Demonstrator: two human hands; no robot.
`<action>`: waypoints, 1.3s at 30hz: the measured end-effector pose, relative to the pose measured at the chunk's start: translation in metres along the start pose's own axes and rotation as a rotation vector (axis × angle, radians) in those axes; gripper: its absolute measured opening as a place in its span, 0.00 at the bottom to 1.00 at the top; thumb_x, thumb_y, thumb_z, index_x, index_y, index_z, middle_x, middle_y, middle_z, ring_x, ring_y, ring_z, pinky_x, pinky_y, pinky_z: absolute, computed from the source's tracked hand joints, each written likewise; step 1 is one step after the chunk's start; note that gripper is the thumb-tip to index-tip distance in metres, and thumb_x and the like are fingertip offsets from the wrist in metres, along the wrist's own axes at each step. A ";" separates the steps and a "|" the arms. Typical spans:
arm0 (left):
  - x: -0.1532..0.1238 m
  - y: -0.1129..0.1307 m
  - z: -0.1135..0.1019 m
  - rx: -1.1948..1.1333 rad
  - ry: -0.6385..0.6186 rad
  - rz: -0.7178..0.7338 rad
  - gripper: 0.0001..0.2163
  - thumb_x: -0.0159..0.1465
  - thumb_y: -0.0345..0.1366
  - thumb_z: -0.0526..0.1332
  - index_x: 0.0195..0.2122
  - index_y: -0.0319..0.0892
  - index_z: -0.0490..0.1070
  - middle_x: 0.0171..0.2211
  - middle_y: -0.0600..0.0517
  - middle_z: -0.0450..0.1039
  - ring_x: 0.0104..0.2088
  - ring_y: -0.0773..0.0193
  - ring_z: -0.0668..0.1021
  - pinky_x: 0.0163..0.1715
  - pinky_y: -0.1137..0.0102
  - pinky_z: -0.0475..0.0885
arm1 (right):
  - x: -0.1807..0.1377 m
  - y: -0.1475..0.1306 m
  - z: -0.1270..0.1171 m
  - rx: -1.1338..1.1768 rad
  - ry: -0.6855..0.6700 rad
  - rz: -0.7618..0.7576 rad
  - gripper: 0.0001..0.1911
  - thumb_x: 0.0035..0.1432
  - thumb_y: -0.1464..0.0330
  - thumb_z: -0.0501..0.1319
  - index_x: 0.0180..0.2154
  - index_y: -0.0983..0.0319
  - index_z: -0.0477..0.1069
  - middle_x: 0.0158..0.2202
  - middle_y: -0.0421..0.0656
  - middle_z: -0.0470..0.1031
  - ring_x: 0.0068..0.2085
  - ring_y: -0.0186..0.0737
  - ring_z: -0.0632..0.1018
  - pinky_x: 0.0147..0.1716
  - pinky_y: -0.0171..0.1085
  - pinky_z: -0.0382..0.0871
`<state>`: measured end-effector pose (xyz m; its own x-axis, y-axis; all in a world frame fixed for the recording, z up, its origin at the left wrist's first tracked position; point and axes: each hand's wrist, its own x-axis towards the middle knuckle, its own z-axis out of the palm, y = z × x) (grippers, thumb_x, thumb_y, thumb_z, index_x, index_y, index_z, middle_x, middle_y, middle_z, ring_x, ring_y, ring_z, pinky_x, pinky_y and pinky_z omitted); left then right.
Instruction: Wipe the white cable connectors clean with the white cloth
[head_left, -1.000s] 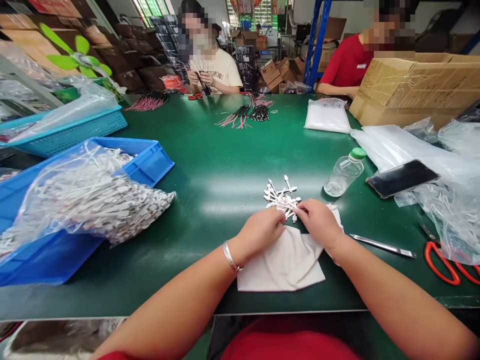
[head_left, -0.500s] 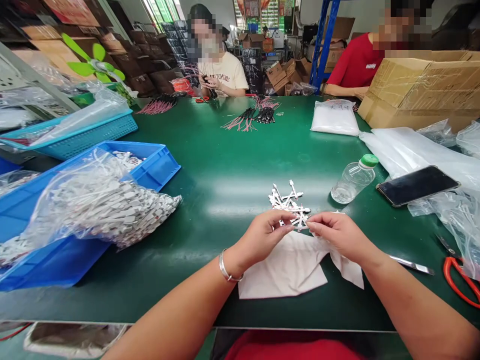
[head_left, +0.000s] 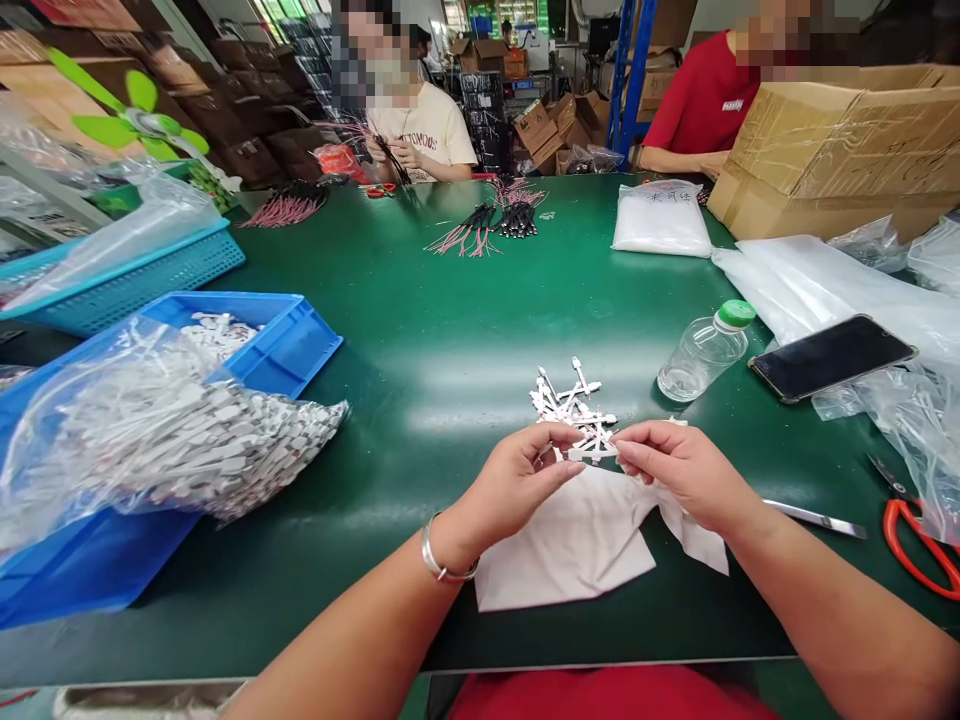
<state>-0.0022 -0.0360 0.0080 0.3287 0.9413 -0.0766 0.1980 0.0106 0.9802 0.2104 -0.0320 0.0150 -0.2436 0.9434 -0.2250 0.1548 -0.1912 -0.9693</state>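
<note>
In the middle of the head view, a small white connector piece (head_left: 592, 455) spans the gap between my two hands. My right hand (head_left: 681, 472) pinches its right end between thumb and forefinger. My left hand (head_left: 517, 478), with a silver bangle on the wrist, has its thumb and forefinger around the left end; their exact contact is hard to make out. Just beyond my fingers lies a loose pile of similar white connector pieces (head_left: 564, 405). A crumpled white cloth (head_left: 562, 550) is spread on the green table beneath both hands, partly covered by them.
A clear bag of white pieces (head_left: 217, 440) rests on a blue bin (head_left: 300, 345) at left. To the right are a green-capped bottle (head_left: 694, 360), a phone (head_left: 832, 358), tweezers (head_left: 817, 518) and red-handled scissors (head_left: 915, 560). Two people sit across the table (head_left: 360, 300).
My left thumb has dropped away from the forefinger, showing more of the white piece. My right hand keeps its pinch. The whole view has shifted slightly.
</note>
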 end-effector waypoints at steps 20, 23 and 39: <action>0.000 0.007 0.011 -0.434 0.020 -0.280 0.16 0.56 0.45 0.64 0.24 0.39 0.63 0.18 0.59 0.58 0.18 0.76 0.56 0.19 0.75 0.48 | -0.009 -0.008 0.003 -0.281 -0.119 -0.070 0.16 0.59 0.60 0.56 0.26 0.63 0.71 0.25 0.42 0.75 0.26 0.34 0.74 0.26 0.33 0.67; -0.002 0.009 0.010 -0.420 0.034 -0.253 0.15 0.57 0.46 0.64 0.26 0.39 0.65 0.17 0.60 0.56 0.19 0.75 0.56 0.19 0.75 0.49 | -0.011 -0.008 0.003 -0.277 -0.071 -0.114 0.13 0.58 0.61 0.58 0.28 0.63 0.73 0.26 0.41 0.75 0.27 0.35 0.74 0.27 0.34 0.68; -0.007 0.021 -0.001 -0.267 -0.007 -0.080 0.11 0.56 0.39 0.67 0.38 0.40 0.73 0.34 0.51 0.72 0.33 0.68 0.71 0.35 0.72 0.65 | -0.020 -0.007 -0.003 -0.522 0.126 -0.529 0.08 0.59 0.66 0.60 0.40 0.58 0.76 0.35 0.42 0.79 0.35 0.39 0.77 0.36 0.37 0.70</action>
<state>-0.0014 -0.0424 0.0289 0.3280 0.9317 -0.1562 -0.0269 0.1745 0.9843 0.2172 -0.0483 0.0270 -0.3050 0.9034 0.3014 0.4890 0.4201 -0.7644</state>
